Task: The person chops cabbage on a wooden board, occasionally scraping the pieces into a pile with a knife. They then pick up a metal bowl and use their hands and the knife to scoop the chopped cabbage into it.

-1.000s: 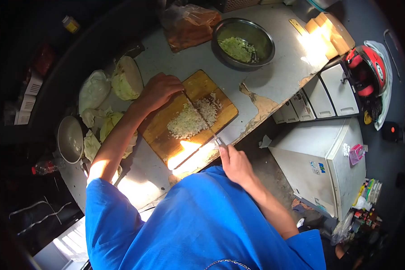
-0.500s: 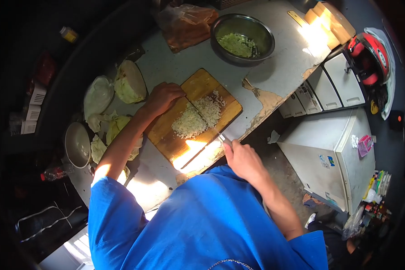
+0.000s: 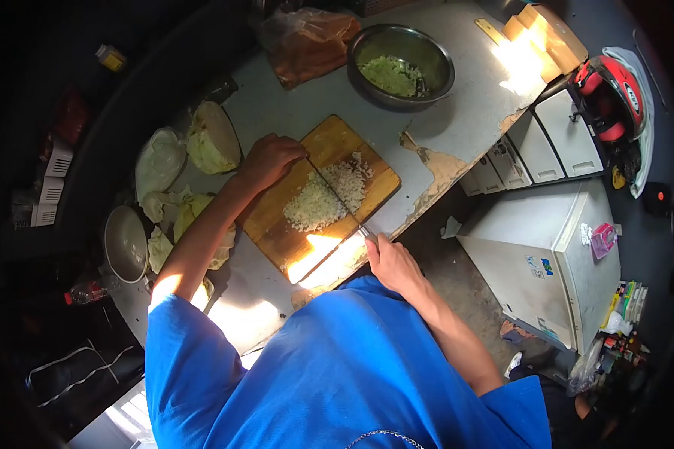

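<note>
A wooden cutting board (image 3: 273,238) lies on the worktable, and finely chopped pale vegetable (image 3: 311,203), which looks like cabbage, is heaped on it. Across the heap runs the thin blade of a knife (image 3: 334,193). Its handle is in my right hand (image 3: 397,263), closed round it at the board's near right edge. At the blade's far end my left hand (image 3: 272,159) is closed on the tip, above the board's left edge. A cut cabbage (image 3: 214,138) sits left of that hand, and more cabbage leaves (image 3: 191,211) lie partly behind my left forearm.
A metal bowl (image 3: 436,81) with chopped green vegetable stands at the back beside a plastic bag (image 3: 311,45). On the left are a white bowl (image 3: 126,243) and a clear bag (image 3: 159,161). The table's chipped edge (image 3: 436,176) faces a white fridge (image 3: 520,224).
The blade's handle end has come down slightly toward the board, with my right hand a little lower and further left. My left hand stays at the tip. The whole view has shifted slightly.
</note>
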A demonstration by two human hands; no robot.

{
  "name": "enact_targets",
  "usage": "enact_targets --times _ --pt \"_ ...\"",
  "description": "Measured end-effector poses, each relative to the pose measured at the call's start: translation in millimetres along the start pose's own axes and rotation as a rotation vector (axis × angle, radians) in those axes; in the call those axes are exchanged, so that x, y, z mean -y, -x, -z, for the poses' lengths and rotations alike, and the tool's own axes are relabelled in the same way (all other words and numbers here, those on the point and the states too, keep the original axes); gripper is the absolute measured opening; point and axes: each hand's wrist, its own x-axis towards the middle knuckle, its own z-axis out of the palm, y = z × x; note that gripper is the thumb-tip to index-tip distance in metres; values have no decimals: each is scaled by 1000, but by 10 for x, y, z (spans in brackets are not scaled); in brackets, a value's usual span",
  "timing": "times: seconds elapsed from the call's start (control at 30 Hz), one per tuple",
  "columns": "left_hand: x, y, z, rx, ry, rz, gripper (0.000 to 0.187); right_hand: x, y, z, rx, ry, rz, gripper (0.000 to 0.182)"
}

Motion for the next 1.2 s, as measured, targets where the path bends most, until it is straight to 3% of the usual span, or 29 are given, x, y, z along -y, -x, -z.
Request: enact_targets --times 0.1,0.2,0.5,0.63,0.8,0.93,1.0,1.2 --pt "30 -90 100 95 -24 -63 19 -84 -39 61 -1 -30 37 45" --pt "-38 -116 173 -59 75 -15 20 109 49 371 9 -65 12 45" --pt "-31 -101 -4 -41 41 -9 22 -1 -31 39 -47 2 -8 44" --pt "3 -215 107 1 18 -77 22 -41 -60 198 -26 -45 19 43" --pt "-113 -340 218 -105 29 0 19 -34 -27 545 -39 -68 26 44" --pt "-20 -282 11 -27 10 4 19 -75 -76 471 -27 -9 20 44" --pt "1 -238 -130 -94 95 -3 20 -120 -104 362 -50 11 23 45" --pt "11 -341 -21 85 -10 -33 25 -155 -117 304 -23 -62 1 46"
